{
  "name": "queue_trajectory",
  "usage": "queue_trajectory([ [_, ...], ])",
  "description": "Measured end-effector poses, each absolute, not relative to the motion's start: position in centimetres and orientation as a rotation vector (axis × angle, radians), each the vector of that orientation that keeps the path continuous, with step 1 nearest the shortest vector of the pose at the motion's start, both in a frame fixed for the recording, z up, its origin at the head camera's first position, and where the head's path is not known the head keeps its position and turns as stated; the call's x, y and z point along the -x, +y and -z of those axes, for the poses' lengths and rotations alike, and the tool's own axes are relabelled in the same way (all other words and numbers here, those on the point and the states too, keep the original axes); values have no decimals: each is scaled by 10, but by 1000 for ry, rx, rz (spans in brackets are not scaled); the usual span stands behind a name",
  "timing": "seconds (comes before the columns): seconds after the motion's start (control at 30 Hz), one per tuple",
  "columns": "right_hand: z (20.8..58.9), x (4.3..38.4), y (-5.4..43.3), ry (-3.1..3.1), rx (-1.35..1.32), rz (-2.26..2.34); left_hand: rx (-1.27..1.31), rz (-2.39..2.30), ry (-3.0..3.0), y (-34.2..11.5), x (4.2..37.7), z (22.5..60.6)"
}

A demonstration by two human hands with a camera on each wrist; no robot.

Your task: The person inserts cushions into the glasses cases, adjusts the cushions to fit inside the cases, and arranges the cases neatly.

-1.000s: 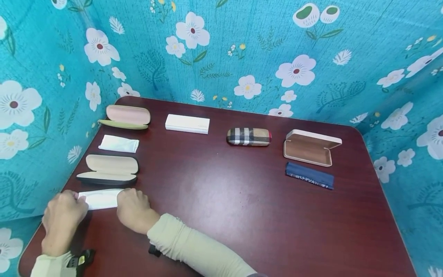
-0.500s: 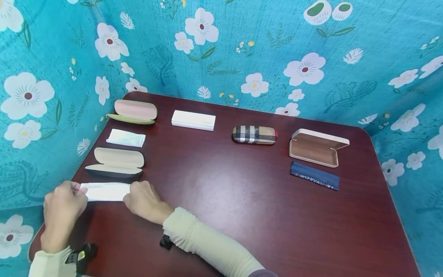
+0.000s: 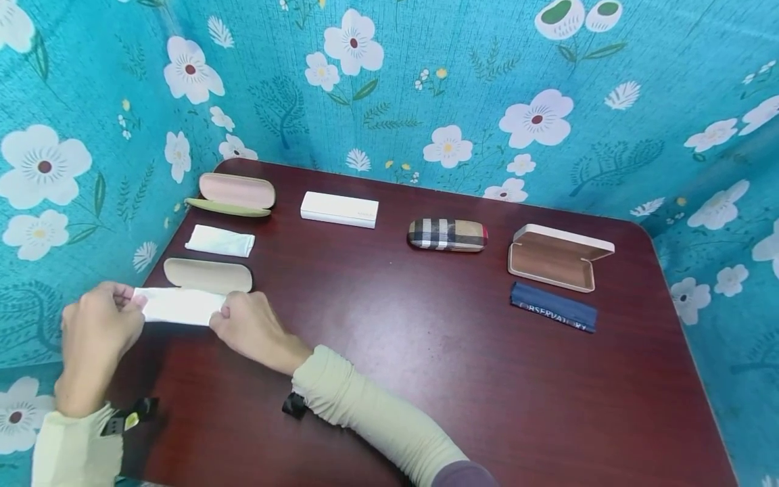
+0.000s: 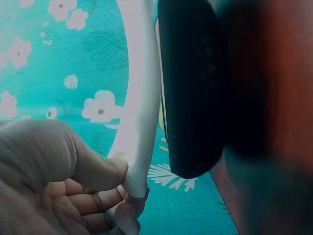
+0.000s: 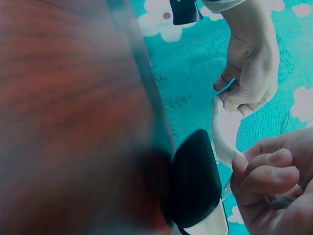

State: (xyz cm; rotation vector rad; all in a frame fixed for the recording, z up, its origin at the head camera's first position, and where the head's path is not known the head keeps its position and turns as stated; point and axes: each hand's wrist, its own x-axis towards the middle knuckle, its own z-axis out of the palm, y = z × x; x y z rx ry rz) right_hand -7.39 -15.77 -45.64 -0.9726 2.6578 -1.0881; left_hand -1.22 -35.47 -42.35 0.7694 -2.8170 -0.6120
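A folded white cloth [image 3: 181,306] is stretched between both hands in the head view. My left hand [image 3: 100,331] pinches its left end between thumb and fingers; my right hand [image 3: 252,329] pinches the right end. The cloth is raised over the front of an open glasses case [image 3: 208,273] with a cream lining, and hides its lower half. In the left wrist view the cloth [image 4: 139,98] sags beside the dark outside of the case [image 4: 190,88]. The right wrist view shows both hands at the cloth [image 5: 226,132] next to the black case [image 5: 198,178].
Behind lie another white folded cloth [image 3: 220,241] and an open green case with pink lining [image 3: 237,191]. Along the back are a white case [image 3: 339,209] and a plaid case [image 3: 447,235]. An open brown-lined case [image 3: 550,265] and a blue cloth [image 3: 553,306] sit at right.
Both hands have lifted the white cloth and moved it away from the person, from in front of the open case to over its front half. The head view has shifted slightly.
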Motion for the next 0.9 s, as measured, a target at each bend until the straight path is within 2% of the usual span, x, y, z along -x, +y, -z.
queue_trajectory([
  [0.5, 465, 115, -162, 2653, 809, 1185, -666, 679, -2878, -369, 61, 423],
  [0.9, 471, 120, -173, 2632, 781, 1133, -620, 642, -2931, -388, 71, 434],
])
